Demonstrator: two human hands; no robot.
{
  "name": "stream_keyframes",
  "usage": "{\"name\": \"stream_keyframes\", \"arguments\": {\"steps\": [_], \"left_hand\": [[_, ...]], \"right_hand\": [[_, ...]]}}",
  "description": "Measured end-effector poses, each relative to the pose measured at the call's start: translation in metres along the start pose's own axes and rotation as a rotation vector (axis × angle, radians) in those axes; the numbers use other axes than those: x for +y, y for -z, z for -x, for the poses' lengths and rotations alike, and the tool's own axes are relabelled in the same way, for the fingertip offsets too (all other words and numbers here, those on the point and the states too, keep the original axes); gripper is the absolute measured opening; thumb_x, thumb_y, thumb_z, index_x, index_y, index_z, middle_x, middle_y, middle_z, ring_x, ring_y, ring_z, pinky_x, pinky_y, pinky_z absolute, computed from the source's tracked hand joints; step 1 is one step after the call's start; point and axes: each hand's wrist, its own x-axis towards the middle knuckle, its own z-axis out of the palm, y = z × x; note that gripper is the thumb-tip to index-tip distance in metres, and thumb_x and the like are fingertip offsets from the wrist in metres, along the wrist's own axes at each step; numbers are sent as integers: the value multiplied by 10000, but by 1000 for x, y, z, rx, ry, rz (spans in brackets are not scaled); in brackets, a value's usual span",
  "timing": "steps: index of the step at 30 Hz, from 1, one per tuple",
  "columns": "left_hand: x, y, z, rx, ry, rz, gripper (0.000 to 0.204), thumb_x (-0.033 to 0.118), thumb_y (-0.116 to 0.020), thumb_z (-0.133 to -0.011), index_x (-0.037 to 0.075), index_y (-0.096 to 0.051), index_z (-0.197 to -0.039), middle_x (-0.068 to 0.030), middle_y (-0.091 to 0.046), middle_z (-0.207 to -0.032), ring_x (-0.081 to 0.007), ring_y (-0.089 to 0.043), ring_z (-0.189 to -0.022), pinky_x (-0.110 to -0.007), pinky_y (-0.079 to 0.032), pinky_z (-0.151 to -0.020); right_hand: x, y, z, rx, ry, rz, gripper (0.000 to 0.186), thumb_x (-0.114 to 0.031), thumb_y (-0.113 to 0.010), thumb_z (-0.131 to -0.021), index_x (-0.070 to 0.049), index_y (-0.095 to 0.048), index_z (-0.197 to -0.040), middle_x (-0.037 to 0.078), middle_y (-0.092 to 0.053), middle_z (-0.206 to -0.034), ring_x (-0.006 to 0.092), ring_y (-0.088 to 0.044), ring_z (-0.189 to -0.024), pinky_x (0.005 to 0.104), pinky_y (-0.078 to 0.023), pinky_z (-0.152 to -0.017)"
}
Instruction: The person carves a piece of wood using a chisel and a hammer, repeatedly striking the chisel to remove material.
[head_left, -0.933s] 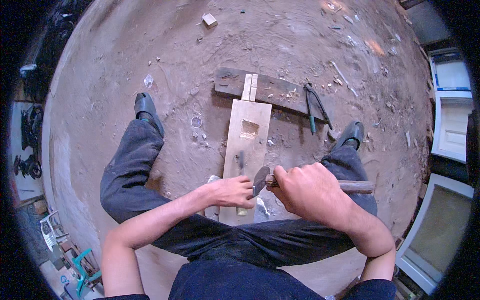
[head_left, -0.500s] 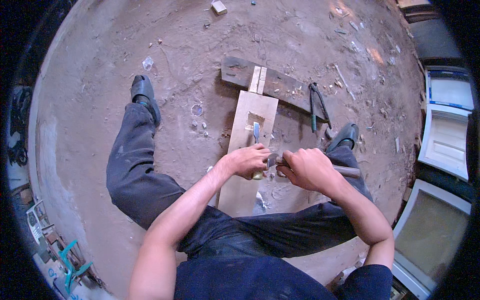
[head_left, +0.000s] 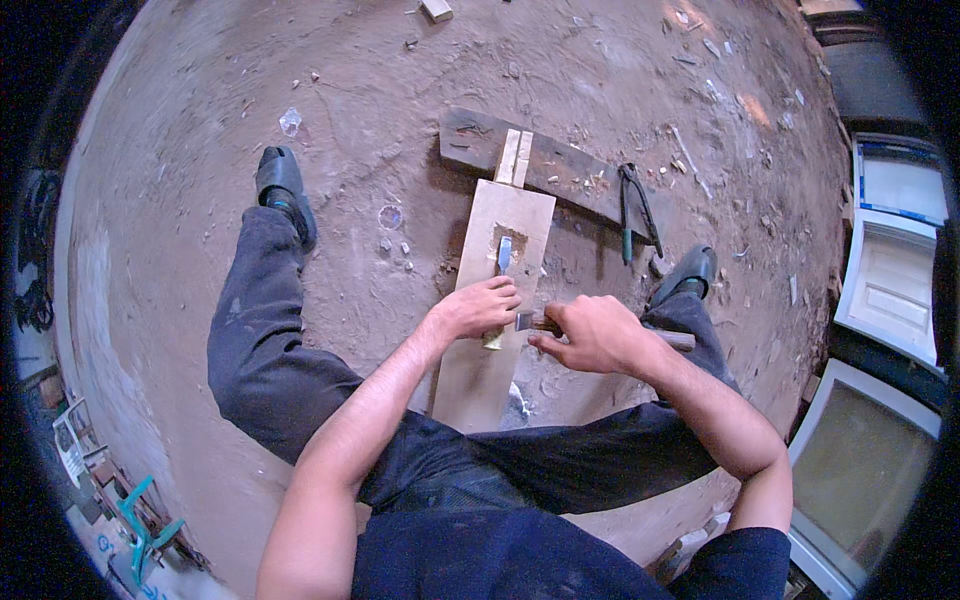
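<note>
My left hand (head_left: 483, 305) is closed round the handle of a chisel (head_left: 505, 255). The flat blade lies over a shallow rectangular recess (head_left: 512, 236) cut in a pale wooden board (head_left: 470, 380). Wood shavings lie in that recess. Close by on the right, my right hand (head_left: 597, 335) grips a hammer (head_left: 680, 341) by its wooden handle. The metal hammer head sits beside the chisel's yellowish butt; whether they touch I cannot tell. Between my legs the board runs away from me, its narrower far end resting across a dark plank (head_left: 570, 172).
Green-handled pincers (head_left: 628, 215) lean on the plank's right end. My shoes (head_left: 285, 185) stand either side of the board. Chips and rubble litter the dirt floor. White framed panels (head_left: 865, 460) line the right side; a teal object (head_left: 145, 520) lies at the lower left.
The chisel has shifted slightly left and tilted, its butt swinging left with my left hand. My right hand and the hammer have moved left too.
</note>
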Motion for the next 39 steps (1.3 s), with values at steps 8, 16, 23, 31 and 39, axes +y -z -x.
{"name": "stream_keyframes", "arguments": {"steps": [8, 16, 23, 31, 39], "left_hand": [[-8, -13, 8, 122, -37, 47, 169, 180, -608, -736, 105, -546, -875, -50, -550, -959, -241, -534, -1084, -377, -401, -1035], [-11, -26, 13, 212, 2, 69, 312, 354, -655, -810, 93, -560, -953, -59, -546, -1030, -244, -511, -1136, -399, -367, -1094], [-11, -22, 13, 274, -32, 110, 329, 221, -594, -847, 95, -530, -1144, -103, -507, -1319, -264, -402, -1365, -425, -336, -1155], [-11, -19, 9, 272, -13, 136, 482, 335, -674, -822, 24, -558, -1171, -105, -528, -1345, -248, -422, -1357, -390, -320, -1165], [-5, -20, -1, 237, 56, 111, 431, 337, -650, -866, 36, -580, -1165, -111, -510, -1386, -243, -406, -1376, -401, -314, -1169]], "right_hand": [[4, -58, -23, -256, 334, -46, 343, -387, -540, -948, -50, -551, -1012, 223, -656, -760, 426, -651, -742, 543, -508, -661], [13, -71, -16, -353, 254, 320, 151, -171, -615, -810, -52, -625, -902, 144, -700, -753, 338, -708, -711, 467, -570, -634], [-6, -62, 14, -241, 293, 286, 194, -226, -576, -884, -47, -583, -956, 146, -675, -685, 326, -701, -655, 453, -556, -583], [4, -73, -18, -183, 436, 397, 154, -201, -593, -841, -53, -618, -876, 135, -690, -713, 307, -709, -662, 435, -564, -571], [20, -99, -5, -166, 524, 303, 267, -317, -590, -878, -67, -596, -972, 130, -662, -658, 328, -687, -634, 448, -543, -564]]}}
